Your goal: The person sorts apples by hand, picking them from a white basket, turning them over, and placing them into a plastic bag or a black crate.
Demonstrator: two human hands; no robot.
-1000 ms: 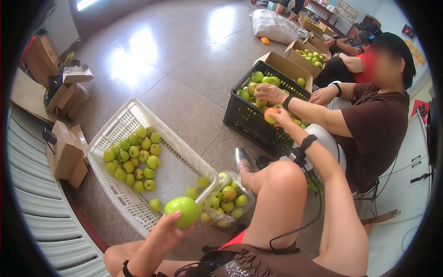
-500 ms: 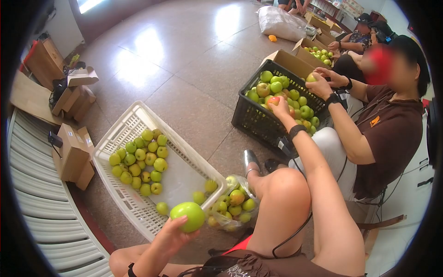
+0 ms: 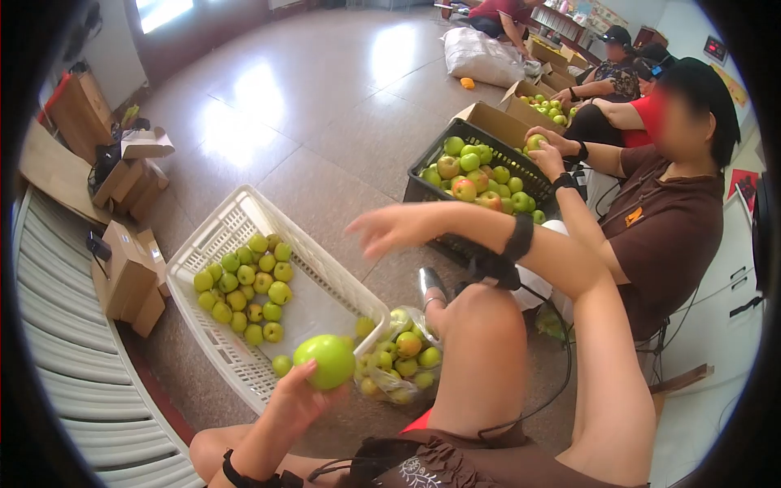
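My left hand (image 3: pixel 297 400) holds a large green apple (image 3: pixel 325 361) over the near end of a white plastic crate (image 3: pixel 313 256). Inside that crate, green apples (image 3: pixel 246 285) lie grouped toward the left side. My right hand (image 3: pixel 390 229) is in the air beyond the crate's right rim, its fingers apart and slightly blurred, with nothing in them. A black crate (image 3: pixel 419 191) full of green and reddish apples (image 3: pixel 464 189) stands on the floor past my right forearm. A clear plastic bag of apples (image 3: pixel 407 350) rests against the white crate's right corner, beside my knee.
A co-worker in a brown shirt (image 3: pixel 659 220) sits at the right, holding an apple (image 3: pixel 536 142). More people and cardboard boxes (image 3: pixel 492 122) are farther back, near a white sack (image 3: pixel 482 58). Opened cartons (image 3: pixel 130 268) stand at the left by a slatted surface (image 3: pixel 77 350).
My right hand has moved left from the black crate toward the white one. The reddish apple it was touching is no longer at its fingers. My left hand keeps its apple, slightly lower left.
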